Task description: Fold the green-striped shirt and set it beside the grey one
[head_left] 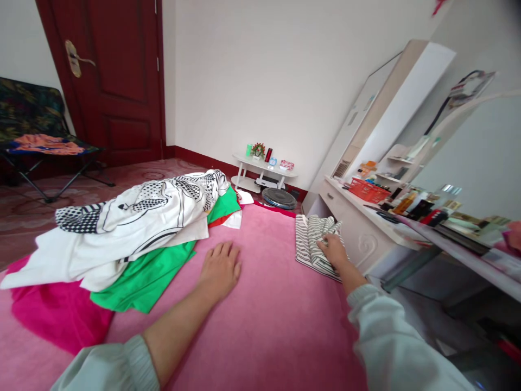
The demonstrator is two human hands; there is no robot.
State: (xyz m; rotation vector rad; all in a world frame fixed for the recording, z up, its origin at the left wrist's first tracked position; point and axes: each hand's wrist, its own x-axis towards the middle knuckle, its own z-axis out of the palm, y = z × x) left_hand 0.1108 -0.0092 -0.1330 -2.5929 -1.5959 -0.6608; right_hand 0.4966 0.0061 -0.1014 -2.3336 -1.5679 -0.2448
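My left hand [222,269] lies flat on the pink bedspread [268,326], its fingers stretched out and nothing in them. Over at the bed's right edge, my right hand [334,251] rests on a folded black-and-white striped garment [305,239], fingers curled against the cloth. The fingertips' exact hold is partly hidden. Left of my left hand is a loose heap: a white cloth with black patterns [163,212] on top, a green cloth [150,277] and a magenta cloth [61,315] showing below it.
A dressing table [354,212] with a red basket [366,190] and several bottles stands close along the right. Past the bed's far end are a small white shelf table [264,168] and a round dark disc-shaped thing [279,197]. A folding chair [36,108] stands at left, near the door [109,70].
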